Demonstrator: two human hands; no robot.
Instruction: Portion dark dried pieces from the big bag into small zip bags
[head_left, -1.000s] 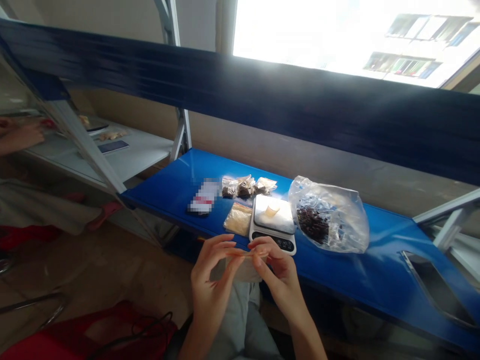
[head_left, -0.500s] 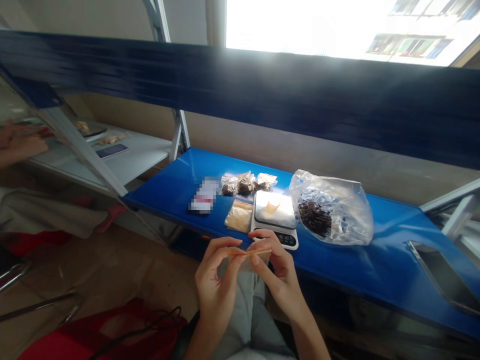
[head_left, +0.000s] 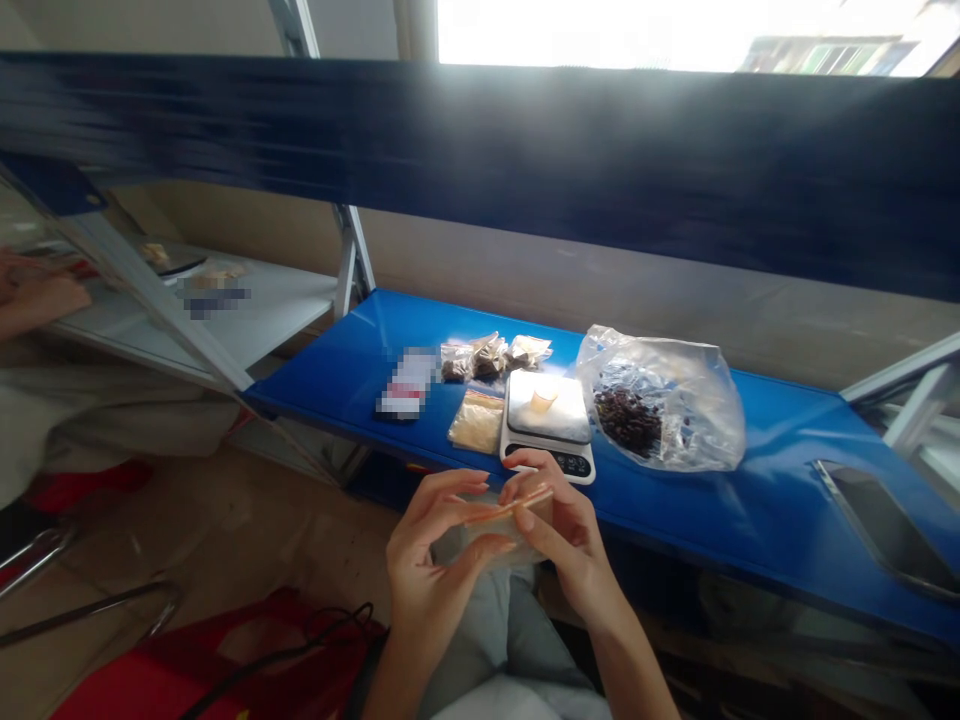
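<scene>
In front of my lap I hold a small clear zip-lock bag (head_left: pixel 517 540) with an orange-tinted top edge, just off the near side of the blue table. My right hand (head_left: pixel 566 530) pinches that edge between thumb and fingers. At the edge's left end is my left hand (head_left: pixel 442 540), its fingers behind the bag and its thumb lower, against the front. Just beyond my fingers stands a white kitchen scale (head_left: pixel 551 440) with a small pale cup (head_left: pixel 543 400) on its plate. A bag of pale contents (head_left: pixel 477 420) lies left of the scale.
Several small filled bags (head_left: pixel 489 356) sit behind the scale. A large clear plastic bag (head_left: pixel 697 400) of dark dried pieces (head_left: pixel 628 420) lies to its right. Phones (head_left: pixel 409 385) (head_left: pixel 889 530) lie at both sides of the blue table (head_left: pixel 337 360). A co-worker's hand (head_left: pixel 45 295) shows far left.
My left thumb has moved down from the bag's top edge, while my right hand keeps its pinch. The edge now slants up to the right. The view has tilted slightly downward.
</scene>
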